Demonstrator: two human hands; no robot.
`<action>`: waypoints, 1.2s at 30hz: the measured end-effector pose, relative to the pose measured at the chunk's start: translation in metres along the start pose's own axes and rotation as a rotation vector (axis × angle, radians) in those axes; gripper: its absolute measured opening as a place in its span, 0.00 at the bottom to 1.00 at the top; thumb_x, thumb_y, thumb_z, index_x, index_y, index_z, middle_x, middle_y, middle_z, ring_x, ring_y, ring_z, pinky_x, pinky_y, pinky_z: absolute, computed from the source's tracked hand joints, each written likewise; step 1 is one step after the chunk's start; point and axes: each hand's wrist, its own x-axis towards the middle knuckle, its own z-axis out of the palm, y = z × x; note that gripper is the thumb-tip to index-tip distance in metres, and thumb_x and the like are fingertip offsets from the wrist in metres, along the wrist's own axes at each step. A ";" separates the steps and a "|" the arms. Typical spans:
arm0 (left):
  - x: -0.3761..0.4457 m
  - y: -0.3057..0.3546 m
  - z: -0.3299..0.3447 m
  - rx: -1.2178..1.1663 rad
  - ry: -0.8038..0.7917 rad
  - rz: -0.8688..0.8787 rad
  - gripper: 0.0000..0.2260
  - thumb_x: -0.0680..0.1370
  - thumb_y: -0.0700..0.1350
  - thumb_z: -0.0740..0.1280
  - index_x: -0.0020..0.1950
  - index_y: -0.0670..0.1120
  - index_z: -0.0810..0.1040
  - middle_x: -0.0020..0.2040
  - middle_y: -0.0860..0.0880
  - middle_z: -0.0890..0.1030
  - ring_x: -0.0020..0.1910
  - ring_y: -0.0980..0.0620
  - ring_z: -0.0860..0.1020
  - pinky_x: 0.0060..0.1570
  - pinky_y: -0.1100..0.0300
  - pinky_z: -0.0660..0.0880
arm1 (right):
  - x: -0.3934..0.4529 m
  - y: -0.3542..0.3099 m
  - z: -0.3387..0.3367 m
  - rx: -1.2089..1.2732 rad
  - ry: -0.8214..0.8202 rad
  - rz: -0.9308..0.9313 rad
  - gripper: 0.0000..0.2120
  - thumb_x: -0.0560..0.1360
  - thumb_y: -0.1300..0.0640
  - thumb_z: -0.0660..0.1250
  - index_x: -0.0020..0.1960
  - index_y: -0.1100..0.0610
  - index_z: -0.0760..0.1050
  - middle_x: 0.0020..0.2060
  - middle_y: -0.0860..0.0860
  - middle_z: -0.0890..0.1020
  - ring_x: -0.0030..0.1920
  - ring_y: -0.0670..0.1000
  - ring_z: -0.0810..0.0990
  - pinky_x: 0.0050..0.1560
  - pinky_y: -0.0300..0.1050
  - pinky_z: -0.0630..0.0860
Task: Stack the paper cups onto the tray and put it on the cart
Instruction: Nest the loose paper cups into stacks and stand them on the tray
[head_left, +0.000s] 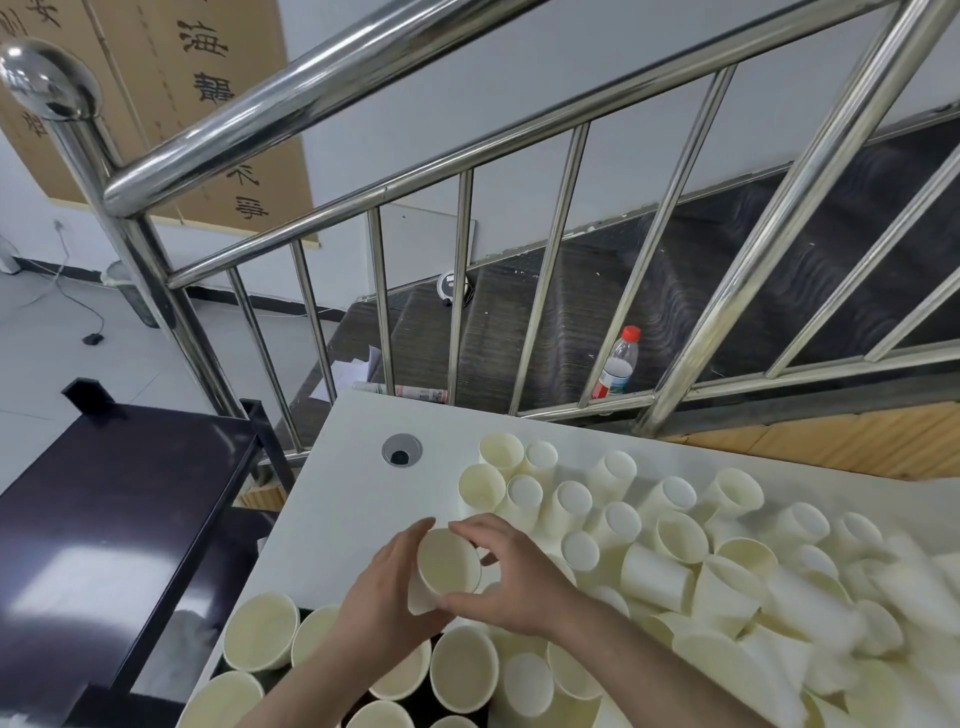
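Both hands meet over the near part of the white bench (353, 499), holding one paper cup (448, 564) between them. The left hand (387, 587) curls round the cup's left side and base, while the right hand (511, 577) pinches its rim from the far and near sides with fingers and thumb. The cup tilts with its open mouth toward the camera.

Just below the hands, at the bench's near edge, upright cups (462, 670) stand mouth-up on a dark tray (311, 613), of which only slivers show between them. A loose heap of cups (675, 545), lying on their sides, covers the right half of the bench. A dark cart (119, 499) stands beside the bench's left edge. A cable hole (401, 450) sits near the bench's far edge, and a bottle (618, 364) stands on the stairs beyond the steel railing (467, 150).
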 end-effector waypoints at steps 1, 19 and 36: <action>0.000 0.001 0.000 0.003 0.000 0.000 0.44 0.60 0.65 0.63 0.73 0.51 0.60 0.64 0.64 0.63 0.66 0.59 0.68 0.59 0.68 0.64 | 0.001 -0.001 0.000 0.011 -0.005 -0.009 0.37 0.68 0.45 0.76 0.73 0.49 0.66 0.65 0.36 0.69 0.63 0.33 0.68 0.60 0.28 0.68; 0.006 -0.024 -0.016 0.019 0.136 -0.132 0.35 0.67 0.47 0.74 0.70 0.53 0.62 0.63 0.63 0.70 0.61 0.57 0.72 0.52 0.66 0.69 | 0.074 0.043 -0.006 -0.605 -0.045 0.335 0.17 0.80 0.56 0.57 0.68 0.54 0.66 0.60 0.53 0.74 0.58 0.56 0.75 0.51 0.47 0.74; 0.004 -0.029 -0.015 -0.011 0.134 -0.141 0.35 0.68 0.44 0.74 0.71 0.52 0.60 0.65 0.61 0.68 0.64 0.57 0.70 0.54 0.67 0.66 | 0.048 0.051 0.007 -0.588 -0.109 0.253 0.14 0.72 0.45 0.68 0.48 0.51 0.67 0.56 0.46 0.70 0.52 0.49 0.72 0.44 0.43 0.69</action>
